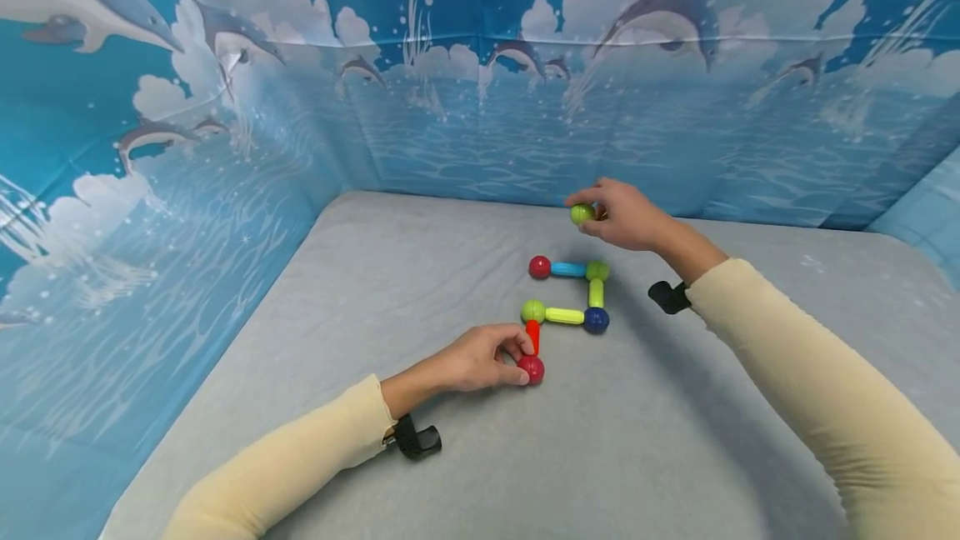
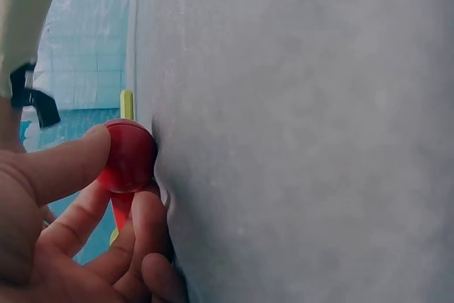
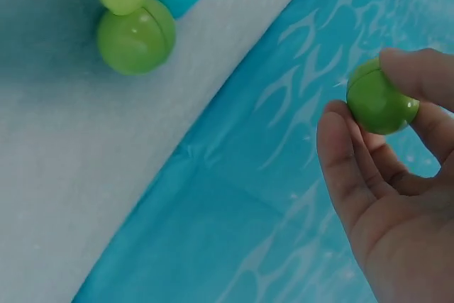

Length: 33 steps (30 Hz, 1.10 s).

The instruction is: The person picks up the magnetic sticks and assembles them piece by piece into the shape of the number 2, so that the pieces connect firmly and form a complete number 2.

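Note:
Thumb and fingers of my left hand [image 1: 480,358] pinch a red ball [image 1: 531,370] at the near end of a zigzag chain lying on the grey cloth. From that ball a red rod [image 1: 532,337] leads to a green ball [image 1: 533,312], then a yellow rod [image 1: 564,316] to a dark blue ball [image 1: 596,320]. A yellow-green rod [image 1: 596,292], another green ball [image 1: 597,272] and a light blue rod [image 1: 567,269] follow, ending at a second red ball [image 1: 539,267]. Raised beyond the chain, my right hand [image 1: 628,217] pinches a loose green ball [image 3: 381,98].
Grey cloth [image 1: 420,273] covers the flat surface under the chain. Blue curtains [image 1: 450,140] printed with dolphins and waves stand along its back and left edges. Each wrist wears a black camera mount [image 1: 417,440].

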Motion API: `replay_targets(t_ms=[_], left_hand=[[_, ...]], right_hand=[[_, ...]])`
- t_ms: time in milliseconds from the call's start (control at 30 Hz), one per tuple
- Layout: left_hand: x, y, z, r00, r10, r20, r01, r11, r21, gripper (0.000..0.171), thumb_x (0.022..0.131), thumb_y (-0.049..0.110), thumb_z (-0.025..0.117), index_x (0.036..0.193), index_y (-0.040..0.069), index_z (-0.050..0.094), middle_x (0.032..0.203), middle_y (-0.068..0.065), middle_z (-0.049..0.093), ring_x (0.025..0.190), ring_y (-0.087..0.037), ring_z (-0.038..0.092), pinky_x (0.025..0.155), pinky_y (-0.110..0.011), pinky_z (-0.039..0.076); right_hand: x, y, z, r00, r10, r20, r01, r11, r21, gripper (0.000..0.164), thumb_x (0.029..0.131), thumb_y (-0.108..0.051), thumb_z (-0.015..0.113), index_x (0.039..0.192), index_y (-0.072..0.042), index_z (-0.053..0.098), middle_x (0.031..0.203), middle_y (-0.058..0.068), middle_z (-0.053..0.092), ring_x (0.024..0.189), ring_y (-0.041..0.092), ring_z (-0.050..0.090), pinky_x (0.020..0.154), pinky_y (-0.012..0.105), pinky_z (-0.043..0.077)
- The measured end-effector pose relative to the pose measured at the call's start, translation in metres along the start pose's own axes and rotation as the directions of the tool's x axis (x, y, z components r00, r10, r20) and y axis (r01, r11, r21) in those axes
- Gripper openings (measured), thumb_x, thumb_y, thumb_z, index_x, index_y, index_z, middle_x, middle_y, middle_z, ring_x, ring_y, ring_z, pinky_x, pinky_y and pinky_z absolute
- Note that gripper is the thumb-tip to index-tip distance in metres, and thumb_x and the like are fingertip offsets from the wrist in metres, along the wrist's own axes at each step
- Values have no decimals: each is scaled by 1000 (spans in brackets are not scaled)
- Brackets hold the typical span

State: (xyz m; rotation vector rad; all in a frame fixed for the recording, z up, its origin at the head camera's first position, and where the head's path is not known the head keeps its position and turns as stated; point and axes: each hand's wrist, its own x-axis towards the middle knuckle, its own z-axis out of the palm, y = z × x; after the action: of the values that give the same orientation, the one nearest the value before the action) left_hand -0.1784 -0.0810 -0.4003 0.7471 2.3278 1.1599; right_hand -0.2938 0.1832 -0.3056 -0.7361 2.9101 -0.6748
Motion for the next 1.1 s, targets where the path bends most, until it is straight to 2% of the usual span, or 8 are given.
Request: replay_targets(t_ms=[200,300,433,533,733,1100], left_hand=[[1,-2,0,1000,3,-5,-3,1000,0,20,86,9,75,103,14,64,97,-4,64,83,-13,56,70,-21,46],[0,-3,1,1000,13,-7,-13,1000,6,20,86,9,75,103,13,64,97,-4,65,83,-13,56,70,-21,47],[0,-4,2,1000,19,-15,-19,1000,5,21,86,9,75,104,13,65,97,-4,65,82,-13,56,69,-21,47],[1,-4,2,1000,22,-18,-22,1000,10,21,86,9,75,103,13,65,97,-4,65,83,-13,56,69,-21,46],[2,-3,2,1000,26,-12,-25,999,35,20,87,10,75,103,14,64,97,-3,65,82,-12,55,69,-20,45],[1,-1,2,1000,12,-23,-10,997,75,20,88,11,74,105,15,64,99,-1,64,79,-11,55,70,-20,45]], right_hand=[[-41,-11,4,997,-75,16,75,997,6,42,92,-8,66,134,-3,58,125,18,62,106,31,65,87,45,57],[-67,-16,12,995,-97,1,97,995,31,37,90,-8,70,126,-3,62,118,13,68,101,24,67,83,40,58],[-99,-17,27,995,-104,-11,104,990,93,33,86,-8,75,118,-6,66,113,9,70,96,19,68,79,34,59],[-114,-13,38,997,-79,-8,80,986,150,36,84,-7,77,118,-7,65,115,9,68,97,20,68,81,36,59],[-123,-6,54,997,-77,-12,77,974,213,37,82,-6,79,116,-7,64,113,8,67,95,19,69,82,37,59],[-127,-1,68,997,-68,36,60,978,198,33,83,-9,77,114,-9,65,110,5,68,90,11,65,75,22,56]])
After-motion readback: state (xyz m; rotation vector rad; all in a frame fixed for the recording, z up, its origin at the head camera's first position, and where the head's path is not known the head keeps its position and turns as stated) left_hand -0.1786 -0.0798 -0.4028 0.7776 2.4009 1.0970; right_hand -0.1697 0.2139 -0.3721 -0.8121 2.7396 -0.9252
